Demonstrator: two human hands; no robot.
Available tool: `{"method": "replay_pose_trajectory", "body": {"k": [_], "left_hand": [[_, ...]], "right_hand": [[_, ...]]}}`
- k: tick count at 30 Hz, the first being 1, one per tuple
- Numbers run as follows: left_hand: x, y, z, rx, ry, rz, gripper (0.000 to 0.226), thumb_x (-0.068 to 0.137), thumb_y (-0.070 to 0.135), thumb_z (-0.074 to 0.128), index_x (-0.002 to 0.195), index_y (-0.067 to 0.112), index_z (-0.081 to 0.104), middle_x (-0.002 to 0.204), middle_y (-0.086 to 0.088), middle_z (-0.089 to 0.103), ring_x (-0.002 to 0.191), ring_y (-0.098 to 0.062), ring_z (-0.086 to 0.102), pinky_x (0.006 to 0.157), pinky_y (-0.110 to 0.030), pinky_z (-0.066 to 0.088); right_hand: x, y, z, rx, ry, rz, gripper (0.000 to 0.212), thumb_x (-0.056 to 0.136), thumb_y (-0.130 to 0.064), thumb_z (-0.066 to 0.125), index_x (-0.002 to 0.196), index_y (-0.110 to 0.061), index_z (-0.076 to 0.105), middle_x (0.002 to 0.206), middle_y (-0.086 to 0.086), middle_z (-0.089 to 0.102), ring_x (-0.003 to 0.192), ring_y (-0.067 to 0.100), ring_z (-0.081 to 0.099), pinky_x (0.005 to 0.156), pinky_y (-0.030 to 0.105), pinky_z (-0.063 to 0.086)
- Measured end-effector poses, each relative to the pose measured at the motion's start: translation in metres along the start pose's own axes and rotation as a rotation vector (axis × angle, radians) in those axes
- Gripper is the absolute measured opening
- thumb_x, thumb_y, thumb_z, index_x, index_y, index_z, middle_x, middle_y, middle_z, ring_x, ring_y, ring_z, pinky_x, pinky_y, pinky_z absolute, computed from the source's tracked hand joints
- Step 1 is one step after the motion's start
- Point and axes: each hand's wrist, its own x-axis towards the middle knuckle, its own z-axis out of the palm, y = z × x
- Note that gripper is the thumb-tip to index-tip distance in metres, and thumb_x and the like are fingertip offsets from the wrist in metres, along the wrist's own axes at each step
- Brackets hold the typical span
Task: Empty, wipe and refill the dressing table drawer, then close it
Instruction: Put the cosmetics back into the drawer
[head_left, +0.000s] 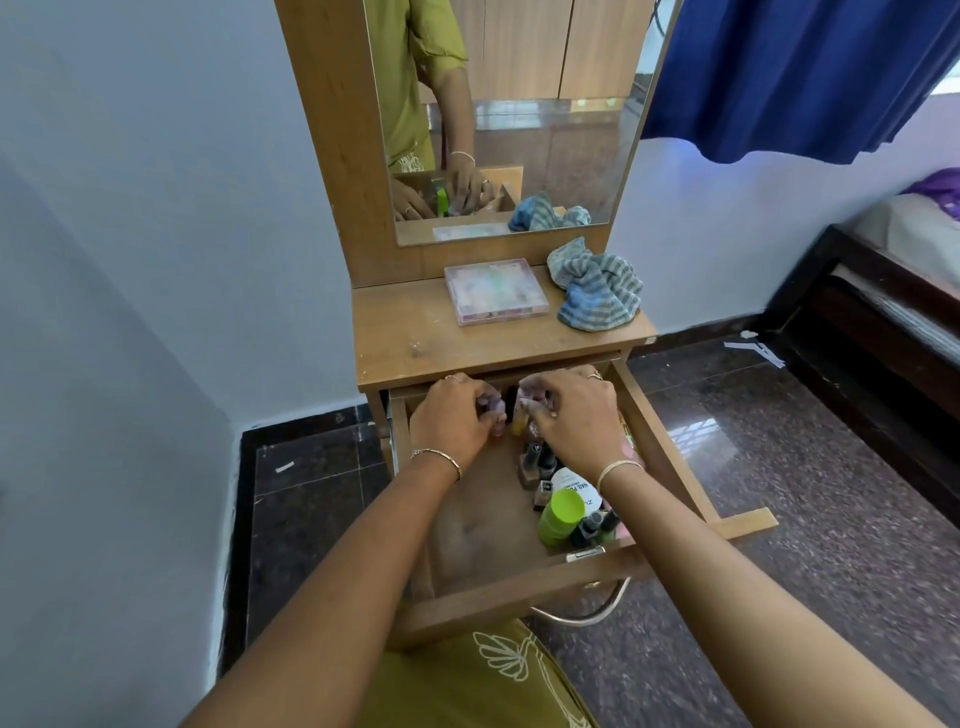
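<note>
The dressing table drawer (493, 597) stands pulled out before me. At its back, my left hand (451, 422) curls round a pale bottle (492, 410) and my right hand (577, 421) curls round small bottles (535, 397), which are blurred. Nail polish bottles (540, 460) and a green tub (558, 517) lie along the drawer's right side. A striped cloth (597, 291) and a clear box (496, 291) sit on the tabletop.

The left half of the drawer (467, 545) is bare floor, while nail polish bottles (537, 462) and a green container (560, 515) crowd its right.
</note>
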Motion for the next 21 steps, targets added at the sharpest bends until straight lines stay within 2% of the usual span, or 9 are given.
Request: {"method": "replay_pose_trajectory", "body": {"k": [3, 8, 14, 21], "left_hand": [[0.002, -0.002, 0.008, 0.003, 0.004, -0.010, 0.021, 0.082, 0.031, 0.068, 0.103, 0.031, 0.068, 0.100, 0.009, 0.063, 0.097, -0.012, 0.057, 0.072, -0.026, 0.045], [0.004, -0.006, 0.016, 0.023, 0.012, -0.005, 0.024, 0.083, 0.027, 0.066, 0.107, 0.032, 0.067, 0.104, 0.008, 0.064, 0.101, -0.014, 0.058, 0.076, -0.028, 0.046], [0.004, -0.006, 0.020, 0.012, 0.029, 0.005, 0.024, 0.085, 0.032, 0.064, 0.109, 0.031, 0.066, 0.104, 0.008, 0.065, 0.100, -0.013, 0.058, 0.078, -0.030, 0.050], [-0.001, -0.008, 0.016, 0.002, 0.023, 0.016, 0.032, 0.083, 0.028, 0.068, 0.115, 0.031, 0.065, 0.108, 0.007, 0.064, 0.103, -0.013, 0.058, 0.083, -0.032, 0.052]], "right_hand": [[0.002, 0.002, 0.006, -0.089, -0.019, 0.002, 0.018, 0.085, -0.037, 0.063, 0.102, -0.034, 0.068, 0.097, -0.015, 0.068, 0.101, 0.014, 0.052, 0.085, 0.034, 0.030], [0.002, 0.002, 0.009, -0.212, -0.027, -0.028, 0.022, 0.084, -0.041, 0.062, 0.103, -0.034, 0.069, 0.093, -0.012, 0.071, 0.098, 0.018, 0.054, 0.082, 0.035, 0.032], [0.002, -0.003, 0.010, -0.343, -0.042, -0.074, 0.023, 0.087, -0.042, 0.057, 0.104, -0.032, 0.070, 0.092, -0.006, 0.070, 0.094, 0.021, 0.057, 0.081, 0.035, 0.033], [0.000, -0.006, 0.014, -0.457, -0.048, -0.130, 0.025, 0.089, -0.041, 0.054, 0.104, -0.029, 0.070, 0.104, -0.004, 0.064, 0.097, 0.021, 0.056, 0.080, 0.036, 0.037]]}}
